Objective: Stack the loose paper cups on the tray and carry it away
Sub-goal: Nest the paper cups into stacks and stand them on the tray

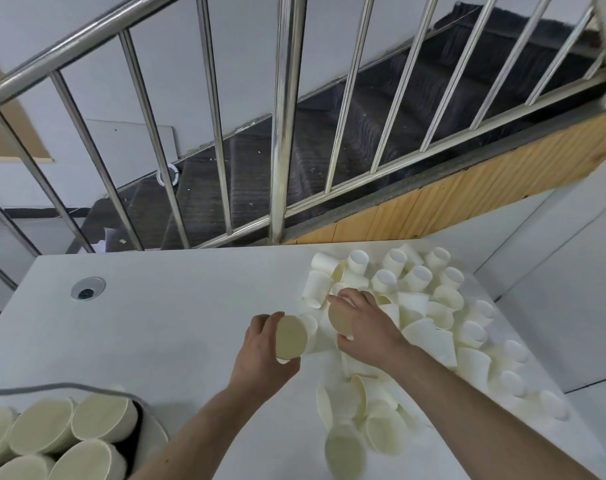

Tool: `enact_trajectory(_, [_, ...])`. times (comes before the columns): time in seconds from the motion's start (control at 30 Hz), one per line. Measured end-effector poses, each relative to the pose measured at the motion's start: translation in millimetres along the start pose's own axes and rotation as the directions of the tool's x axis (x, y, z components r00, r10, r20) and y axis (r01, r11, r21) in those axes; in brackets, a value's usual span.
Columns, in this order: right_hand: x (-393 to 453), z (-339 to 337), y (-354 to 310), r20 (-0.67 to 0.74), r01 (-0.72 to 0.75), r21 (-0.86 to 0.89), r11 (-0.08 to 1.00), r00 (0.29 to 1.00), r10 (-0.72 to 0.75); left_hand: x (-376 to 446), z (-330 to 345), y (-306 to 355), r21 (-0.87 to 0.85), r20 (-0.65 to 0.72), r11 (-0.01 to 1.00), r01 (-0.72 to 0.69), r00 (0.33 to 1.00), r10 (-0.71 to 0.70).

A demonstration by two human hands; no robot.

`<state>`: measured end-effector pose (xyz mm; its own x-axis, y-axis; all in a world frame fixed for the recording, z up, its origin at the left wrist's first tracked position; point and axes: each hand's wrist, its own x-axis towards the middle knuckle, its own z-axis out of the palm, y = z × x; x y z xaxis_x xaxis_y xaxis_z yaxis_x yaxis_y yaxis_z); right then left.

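Dozens of loose paper cups (433, 317) lie heaped on the right side of the white table (173, 323), most tipped on their sides, so I work at the pile's near edge, where single cups come free most easily. My left hand (260, 348) is closed around a short nested stack (294, 336), its open mouth turned toward me so the next cup can slide in. My right hand (360, 323) is curled over one cup (341, 320) at the edge of the heap, fingers wrapped on its rim, just beside the stack. Finished stacks (62, 434) lie on their sides on the tray (152, 434) at the lower left, near enough to drop this one off. I judge most of the stacking still lies ahead.
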<state>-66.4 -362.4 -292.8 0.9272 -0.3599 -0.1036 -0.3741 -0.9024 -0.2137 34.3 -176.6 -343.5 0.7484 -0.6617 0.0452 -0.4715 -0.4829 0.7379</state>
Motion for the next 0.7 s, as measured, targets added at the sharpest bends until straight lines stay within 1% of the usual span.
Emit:
enact_trajectory(0.17, [-37, 3, -25, -0.041, 0.026, 0.014, 1.0, 0.999, -0.026, -44, -15, 5, 0.02, -0.045, 1.0, -0.003, 0.999, 0.004])
enact_trajectory(0.33, [-82, 14, -58, -0.081, 0.098, 0.05, 0.994, 0.992, -0.093, -102, -29, 4, 0.014, -0.081, 1.0, 0.003, 0.997, -0.002])
enact_trajectory(0.53, [-126, 34, -107, -0.054, 0.165, 0.06, 0.984, 0.985, -0.162, -179, -56, -5, 0.009, -0.097, 0.999, 0.045, 0.994, -0.044])
enact_trajectory(0.7, [-136, 44, -148, -0.028, 0.2, 0.07, 0.977, 0.98, -0.199, -213, -89, -20, 0.003, -0.145, 0.995, 0.097, 0.985, -0.095])
